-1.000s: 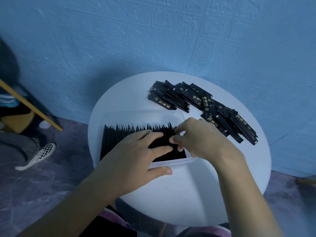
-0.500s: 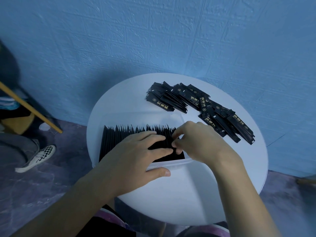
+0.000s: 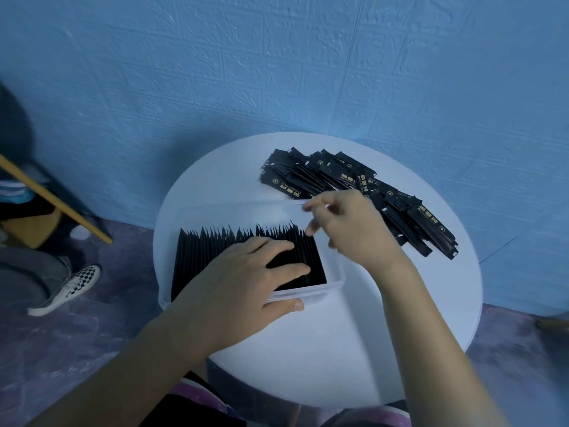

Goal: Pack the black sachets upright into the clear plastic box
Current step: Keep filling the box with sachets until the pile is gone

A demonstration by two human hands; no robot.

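Note:
A clear plastic box (image 3: 334, 283) sits on the round white table (image 3: 354, 349), holding a long row of upright black sachets (image 3: 215, 248). My left hand (image 3: 243, 285) lies flat on the sachet tops, fingers straight, thumb against the box's front wall. Blurred by motion, my right hand (image 3: 348, 226) hovers above the box's far right corner, its fingers loose and holding nothing. Just beyond it, a loose pile of black sachets (image 3: 363, 192) with gold print is spread flat on the table.
A blue textured wall (image 3: 277, 72) runs right behind the table. On the floor at the left is another person's leg with a checkered shoe (image 3: 66, 289), and a wooden stick (image 3: 55, 200) slants above it.
My right hand has lifted off the packed sachets and moved up and right toward the loose pile. My left hand stays pressed on the row.

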